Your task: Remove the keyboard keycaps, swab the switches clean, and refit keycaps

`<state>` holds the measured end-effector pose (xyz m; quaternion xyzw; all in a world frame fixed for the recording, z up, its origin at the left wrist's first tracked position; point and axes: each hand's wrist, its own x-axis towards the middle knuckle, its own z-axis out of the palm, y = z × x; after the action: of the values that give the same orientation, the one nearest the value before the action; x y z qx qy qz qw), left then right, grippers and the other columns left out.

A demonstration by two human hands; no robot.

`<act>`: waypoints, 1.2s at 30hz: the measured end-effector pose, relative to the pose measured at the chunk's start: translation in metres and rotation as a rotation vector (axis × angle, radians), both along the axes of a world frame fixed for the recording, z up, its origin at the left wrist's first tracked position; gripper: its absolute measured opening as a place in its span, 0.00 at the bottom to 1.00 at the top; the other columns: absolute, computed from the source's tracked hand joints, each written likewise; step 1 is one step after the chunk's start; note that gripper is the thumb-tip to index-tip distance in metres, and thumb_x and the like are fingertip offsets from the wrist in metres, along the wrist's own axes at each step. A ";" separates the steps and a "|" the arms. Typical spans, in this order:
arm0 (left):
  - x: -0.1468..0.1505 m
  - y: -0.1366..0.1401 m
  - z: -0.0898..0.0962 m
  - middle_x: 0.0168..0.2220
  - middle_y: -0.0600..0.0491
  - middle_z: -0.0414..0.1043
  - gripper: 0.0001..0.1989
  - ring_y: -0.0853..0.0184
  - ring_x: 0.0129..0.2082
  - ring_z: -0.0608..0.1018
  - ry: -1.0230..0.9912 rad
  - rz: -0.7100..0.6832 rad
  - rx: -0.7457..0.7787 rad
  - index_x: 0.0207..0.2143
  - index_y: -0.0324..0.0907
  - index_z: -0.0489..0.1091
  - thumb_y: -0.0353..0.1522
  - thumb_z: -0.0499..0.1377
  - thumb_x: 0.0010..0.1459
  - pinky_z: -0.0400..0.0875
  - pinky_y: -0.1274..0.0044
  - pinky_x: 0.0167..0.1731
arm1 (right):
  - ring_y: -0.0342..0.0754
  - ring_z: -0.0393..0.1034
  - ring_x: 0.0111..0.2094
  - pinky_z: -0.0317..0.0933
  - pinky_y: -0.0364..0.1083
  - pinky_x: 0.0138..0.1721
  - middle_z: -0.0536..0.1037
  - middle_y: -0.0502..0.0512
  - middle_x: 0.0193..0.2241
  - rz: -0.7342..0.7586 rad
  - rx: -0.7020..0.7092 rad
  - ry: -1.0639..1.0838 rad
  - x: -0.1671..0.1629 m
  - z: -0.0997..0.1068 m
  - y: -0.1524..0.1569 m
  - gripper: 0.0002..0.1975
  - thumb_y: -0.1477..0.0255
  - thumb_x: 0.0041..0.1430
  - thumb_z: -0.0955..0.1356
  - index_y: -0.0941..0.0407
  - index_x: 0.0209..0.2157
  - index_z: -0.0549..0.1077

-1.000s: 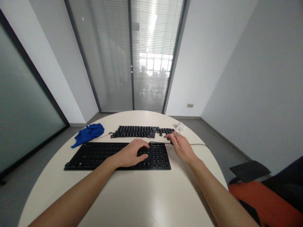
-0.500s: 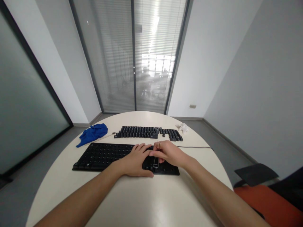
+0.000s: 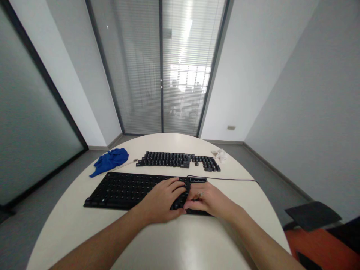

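1. The keyboard [image 3: 123, 191] lies flat on the pale worktop [image 3: 174, 243], in front of the person. It is a long black slab, most of its visible left part bare of caps, with rows of small dark key positions and one small white spot [image 3: 103, 200] near its front left corner.
2. A panel with a pale outline [image 3: 198, 180] sits near its back right corner, and a thin black cable [image 3: 227, 179] runs off to the right behind it.
3. Loose black keycaps [image 3: 164, 159] stand in tidy rows beyond the keyboard, a smaller cluster [image 3: 210, 164] to their right.
4. The left hand [image 3: 160, 200] rests wide across the keyboard, right of its middle, fingers extended and thumb near the front edge.
5. The right hand [image 3: 209, 198] is curled narrow over the keyboard's right end, its fingertips just beside the left thumb; whether it grips anything is hidden.
6. Half a second ago a wire loop showed below the right hand; now it cannot be seen. That hand sits nearer the front edge, uncovering the panel it had blocked.
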<state>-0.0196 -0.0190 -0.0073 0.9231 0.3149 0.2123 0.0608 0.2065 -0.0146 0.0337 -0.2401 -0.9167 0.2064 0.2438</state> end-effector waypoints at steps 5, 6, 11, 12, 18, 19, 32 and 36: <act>0.002 -0.001 -0.001 0.54 0.44 0.72 0.21 0.54 0.57 0.71 0.028 -0.048 0.072 0.54 0.40 0.68 0.40 0.59 0.61 0.68 0.62 0.57 | 0.44 0.73 0.29 0.62 0.41 0.29 0.78 0.53 0.27 0.083 0.204 -0.005 -0.002 -0.006 -0.002 0.16 0.62 0.67 0.66 0.58 0.31 0.78; 0.002 -0.001 -0.001 0.54 0.44 0.72 0.22 0.54 0.57 0.71 0.028 -0.047 0.074 0.54 0.40 0.68 0.40 0.60 0.61 0.68 0.62 0.56 | 0.44 0.73 0.28 0.61 0.42 0.29 0.78 0.53 0.27 0.079 0.242 -0.015 -0.003 -0.007 -0.003 0.16 0.62 0.67 0.66 0.57 0.31 0.78; 0.001 -0.001 -0.001 0.54 0.44 0.72 0.22 0.53 0.57 0.71 0.038 -0.044 0.069 0.54 0.40 0.68 0.40 0.61 0.60 0.68 0.61 0.57 | 0.44 0.73 0.27 0.61 0.42 0.28 0.79 0.53 0.26 -0.016 0.189 0.017 -0.006 -0.009 -0.003 0.16 0.61 0.67 0.67 0.57 0.31 0.79; 0.001 -0.001 -0.001 0.54 0.44 0.72 0.22 0.52 0.57 0.71 0.044 -0.038 0.070 0.54 0.40 0.68 0.40 0.61 0.59 0.68 0.61 0.57 | 0.44 0.73 0.27 0.62 0.41 0.29 0.79 0.53 0.26 -0.058 0.131 0.046 -0.006 -0.010 -0.002 0.16 0.61 0.66 0.67 0.57 0.32 0.79; 0.001 -0.003 -0.003 0.55 0.43 0.72 0.24 0.50 0.58 0.71 0.078 -0.008 0.067 0.55 0.41 0.68 0.41 0.62 0.59 0.68 0.59 0.56 | 0.44 0.74 0.27 0.63 0.40 0.31 0.81 0.53 0.26 -0.144 -0.157 0.078 -0.002 -0.011 0.007 0.15 0.61 0.65 0.68 0.57 0.31 0.80; 0.002 -0.004 -0.003 0.55 0.43 0.72 0.24 0.49 0.58 0.71 0.080 0.000 0.060 0.55 0.41 0.68 0.41 0.61 0.59 0.68 0.58 0.56 | 0.44 0.74 0.27 0.62 0.40 0.30 0.81 0.53 0.26 -0.140 -0.177 0.062 -0.001 -0.010 0.007 0.14 0.62 0.65 0.68 0.57 0.32 0.80; 0.016 -0.008 0.005 0.48 0.45 0.73 0.22 0.52 0.52 0.73 0.076 0.076 0.037 0.50 0.41 0.69 0.43 0.63 0.58 0.73 0.60 0.50 | 0.44 0.74 0.25 0.70 0.42 0.30 0.81 0.52 0.24 -0.182 -0.687 0.234 0.006 -0.028 0.014 0.18 0.55 0.61 0.69 0.57 0.32 0.72; 0.014 -0.007 0.001 0.50 0.45 0.75 0.16 0.54 0.55 0.73 0.010 0.084 0.029 0.49 0.42 0.71 0.41 0.60 0.62 0.70 0.61 0.55 | 0.43 0.74 0.25 0.70 0.42 0.31 0.80 0.52 0.24 -0.221 -0.693 0.343 0.007 -0.033 0.018 0.19 0.54 0.62 0.68 0.58 0.33 0.73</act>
<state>-0.0054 -0.0261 -0.0062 0.9109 0.3506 0.2144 0.0370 0.2133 0.0036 0.0011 -0.3674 -0.7073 0.5131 0.3185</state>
